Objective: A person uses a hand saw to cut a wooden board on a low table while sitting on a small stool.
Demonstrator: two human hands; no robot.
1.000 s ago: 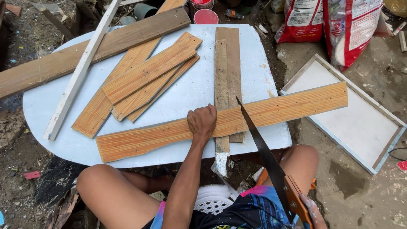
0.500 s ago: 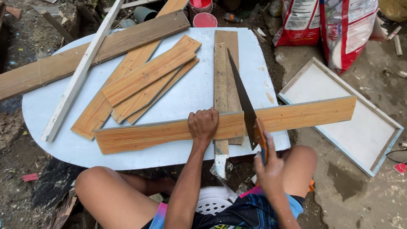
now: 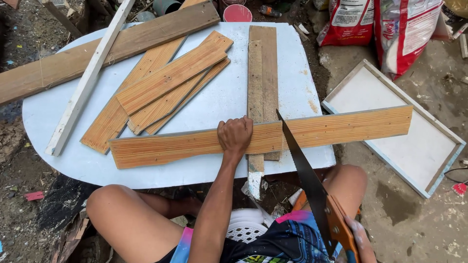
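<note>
My left hand [image 3: 235, 136] presses the long plank [image 3: 258, 139] flat across the table's [image 3: 48, 117] near edge, while my right hand [image 3: 358, 238], gripping the saw [image 3: 304, 180], has just set its blade on the plank.

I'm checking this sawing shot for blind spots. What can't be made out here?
Head view only:
- Right hand: cut off by the bottom edge; grip on the saw handle only partly seen.
- Plank under the left hand: any cut mark hidden.
- Saw teeth: too small.
</note>
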